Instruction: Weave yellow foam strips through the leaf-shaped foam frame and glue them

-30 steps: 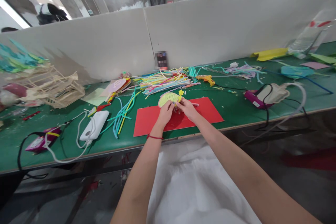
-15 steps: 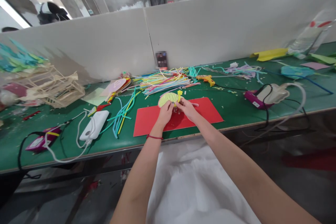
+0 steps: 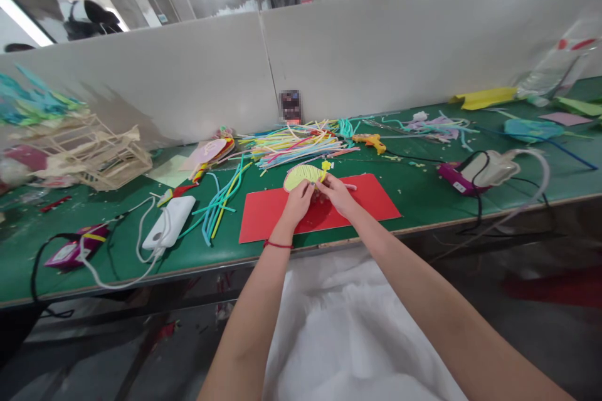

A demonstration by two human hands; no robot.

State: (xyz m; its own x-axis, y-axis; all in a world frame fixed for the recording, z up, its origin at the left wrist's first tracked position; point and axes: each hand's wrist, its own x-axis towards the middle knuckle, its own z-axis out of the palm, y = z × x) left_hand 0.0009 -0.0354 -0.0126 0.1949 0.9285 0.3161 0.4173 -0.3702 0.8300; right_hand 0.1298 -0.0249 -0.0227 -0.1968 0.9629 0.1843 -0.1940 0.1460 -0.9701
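My left hand [image 3: 299,195] is closed on the near edge of a pale yellow oval craft piece [image 3: 301,178] with line markings and a pinkish rim. Close beside it, my right hand [image 3: 337,193] pinches a yellow pipe cleaner [image 3: 325,168] whose looped, flower-like end sticks up above the fingers. The fingertips of both hands nearly meet, and they hide where the two pieces come together. Under the hands lies a red board [image 3: 371,200]. A pinkish stick end [image 3: 350,187] shows just right of my right hand.
Behind the board lies a pile of coloured pipe cleaners [image 3: 291,149], with an orange glue gun [image 3: 371,141] to its right. A white power strip [image 3: 170,223] and loose teal strands [image 3: 217,207] are on the left. A stick frame [image 3: 113,160] stands far left; a grey partition [image 3: 188,75] borders the back.
The yellow pipe cleaner's looped end has shifted slightly right and turned a little. Both hands stay in nearly the same place over the red board.
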